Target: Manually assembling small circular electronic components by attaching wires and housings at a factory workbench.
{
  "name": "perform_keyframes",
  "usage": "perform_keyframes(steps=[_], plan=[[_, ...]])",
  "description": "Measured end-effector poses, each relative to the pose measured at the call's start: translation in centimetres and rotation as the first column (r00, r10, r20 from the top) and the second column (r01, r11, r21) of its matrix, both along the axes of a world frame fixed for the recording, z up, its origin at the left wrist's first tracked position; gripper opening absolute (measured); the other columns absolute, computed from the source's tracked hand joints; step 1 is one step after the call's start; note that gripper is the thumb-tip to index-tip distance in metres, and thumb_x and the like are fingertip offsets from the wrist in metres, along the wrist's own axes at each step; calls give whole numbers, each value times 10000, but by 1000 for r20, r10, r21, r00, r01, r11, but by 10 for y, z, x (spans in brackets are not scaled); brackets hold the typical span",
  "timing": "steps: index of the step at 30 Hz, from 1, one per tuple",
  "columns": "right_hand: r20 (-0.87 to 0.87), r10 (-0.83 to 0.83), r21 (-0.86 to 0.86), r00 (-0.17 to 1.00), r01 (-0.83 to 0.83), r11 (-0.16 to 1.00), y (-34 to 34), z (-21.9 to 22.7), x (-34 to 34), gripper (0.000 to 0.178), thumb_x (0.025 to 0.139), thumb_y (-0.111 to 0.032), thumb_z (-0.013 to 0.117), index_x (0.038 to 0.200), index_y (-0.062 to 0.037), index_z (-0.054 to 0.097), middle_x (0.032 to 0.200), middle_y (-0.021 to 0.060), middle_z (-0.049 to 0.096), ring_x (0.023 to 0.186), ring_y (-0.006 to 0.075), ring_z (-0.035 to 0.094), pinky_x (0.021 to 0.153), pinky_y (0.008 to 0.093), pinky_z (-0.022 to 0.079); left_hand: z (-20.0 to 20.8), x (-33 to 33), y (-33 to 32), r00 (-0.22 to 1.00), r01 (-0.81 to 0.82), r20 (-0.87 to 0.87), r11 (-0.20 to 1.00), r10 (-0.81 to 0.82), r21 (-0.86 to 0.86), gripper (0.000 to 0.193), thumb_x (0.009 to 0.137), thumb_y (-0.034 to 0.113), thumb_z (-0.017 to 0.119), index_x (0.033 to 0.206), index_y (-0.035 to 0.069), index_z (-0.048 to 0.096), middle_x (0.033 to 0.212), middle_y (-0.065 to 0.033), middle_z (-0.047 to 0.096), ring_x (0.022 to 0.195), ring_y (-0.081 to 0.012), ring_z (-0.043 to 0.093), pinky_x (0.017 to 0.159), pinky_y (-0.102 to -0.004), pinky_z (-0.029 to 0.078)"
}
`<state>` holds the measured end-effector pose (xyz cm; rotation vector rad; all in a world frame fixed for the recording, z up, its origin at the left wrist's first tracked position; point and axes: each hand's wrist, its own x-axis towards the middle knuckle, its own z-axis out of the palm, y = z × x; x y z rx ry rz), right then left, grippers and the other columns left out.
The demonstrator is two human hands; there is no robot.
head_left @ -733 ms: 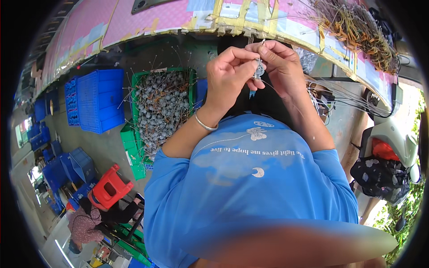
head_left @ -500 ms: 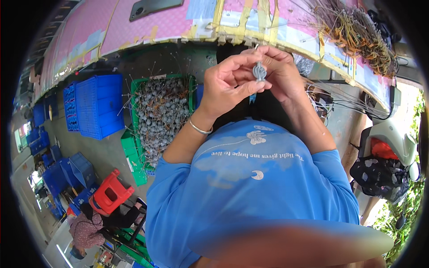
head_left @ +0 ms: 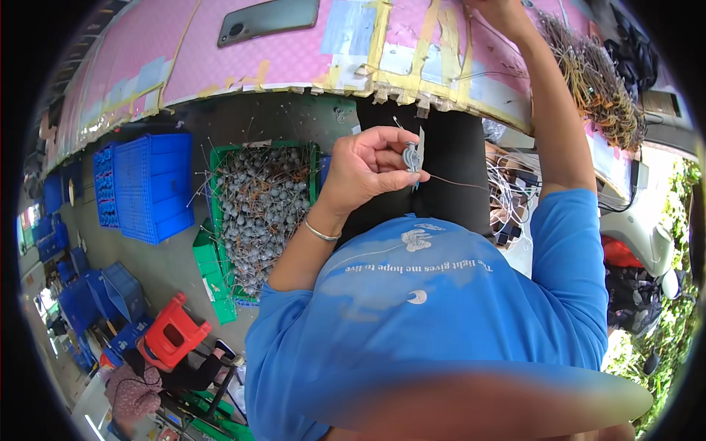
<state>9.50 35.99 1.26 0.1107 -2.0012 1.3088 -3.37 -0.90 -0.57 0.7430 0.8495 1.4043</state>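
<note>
My left hand pinches a small grey round plastic part between thumb and fingers, in front of my lap. A thin reddish-brown wire trails from the part to the right, and a short wire end sticks up above my fingers. My right hand reaches far over the pink table, at the upper edge of the view. Its fingers are cut off there, so what they touch is hidden. Nearest to it lies a bundle of wires with brown and yellowish ends.
A dark phone lies on the table's left part. Left of my lap stands a green crate full of grey round parts with wires. Blue crates and a red plastic stool stand farther left, with a person near the stool.
My right hand has left the grey part and moved up and away over the table. My left hand keeps the part, slightly lower and farther left. The view has shifted somewhat.
</note>
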Motion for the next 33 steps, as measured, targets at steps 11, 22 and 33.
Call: perform_keyframes(steps=[11, 22, 33], plan=[[330, -871, 788, 363, 402, 466, -41, 14, 23, 177, 818, -67, 679, 980, 2, 698, 887, 163, 705, 799, 280, 696, 721, 363, 537, 17, 6, -2, 993, -99, -71, 995, 99, 6, 400, 747, -117, 745, 1121, -76, 608, 942, -124, 700, 876, -229, 721, 790, -314, 601], [411, -209, -444, 888, 395, 804, -270, 33, 55, 256, 894, 13, 665, 1149, 31, 665, 1037, 70, 685, 944, 123, 639, 872, 265, 522, 23, 21, 0, 847, -326, -363, 919, 387, 220, 384, 743, -62, 774, 1103, -44, 642, 977, -80, 715, 857, -118, 701, 776, -241, 572], [492, -244, -357, 836, 449, 819, -286, 31, 72, 200, 882, 1, 682, 1080, -13, 713, 938, 33, 689, 775, 73, 626, 619, 210, 521, 15, 35, -5, 665, -292, -611, 903, 429, 316, 414, 684, -45, 777, 1077, 4, 658, 912, -79, 716, 760, -127, 721, 666, -240, 579]])
